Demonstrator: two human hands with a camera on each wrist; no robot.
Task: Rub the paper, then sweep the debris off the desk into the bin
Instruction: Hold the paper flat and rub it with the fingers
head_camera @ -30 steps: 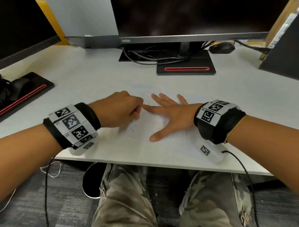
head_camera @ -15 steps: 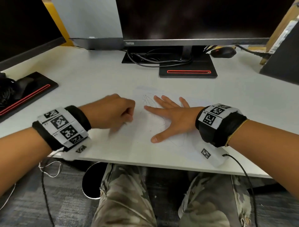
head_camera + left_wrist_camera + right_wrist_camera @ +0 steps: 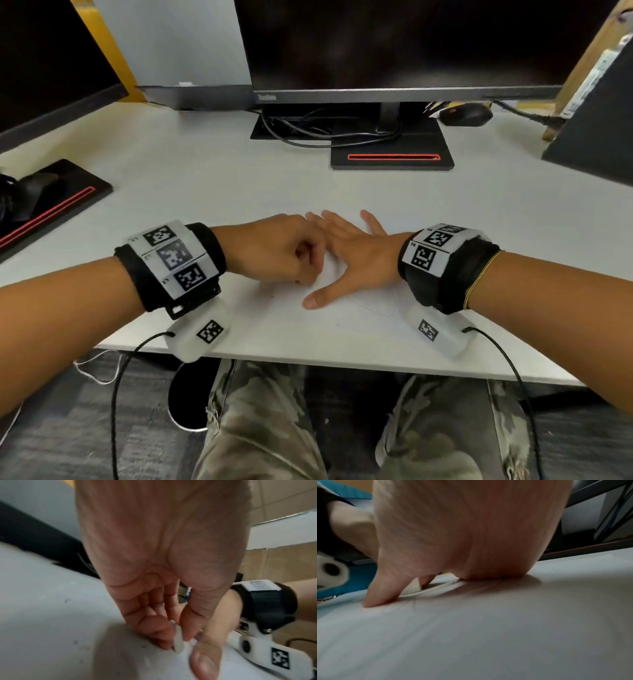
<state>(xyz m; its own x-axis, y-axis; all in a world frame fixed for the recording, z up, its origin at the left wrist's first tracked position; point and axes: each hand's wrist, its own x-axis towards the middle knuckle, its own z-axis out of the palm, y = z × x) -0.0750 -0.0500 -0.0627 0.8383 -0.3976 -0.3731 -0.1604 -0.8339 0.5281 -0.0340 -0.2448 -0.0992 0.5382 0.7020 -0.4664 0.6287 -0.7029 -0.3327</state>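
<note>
A white paper sheet (image 3: 359, 308) with faint pencil scribbles lies on the desk near its front edge. My right hand (image 3: 346, 253) lies flat on it with fingers spread, and the thumb (image 3: 380, 596) presses the sheet (image 3: 488, 628). My left hand (image 3: 294, 257) is curled just left of it, touching the right hand's fingers. In the left wrist view it pinches a small white eraser (image 3: 178, 641) between thumb and fingers, the eraser's tip on the paper. Dark specks of debris (image 3: 75, 641) dot the surface beside it.
A monitor on a black base (image 3: 390, 161) stands behind the paper, with cables and a mouse (image 3: 466, 114) nearby. A second monitor base (image 3: 51, 205) sits at the left. Under the desk edge is a dark round bin (image 3: 191, 397) beside my knees.
My left hand slid left away from the right hand's fingers, then back right against them, rubbing the eraser over the paper. The right hand stayed flat on the sheet.
</note>
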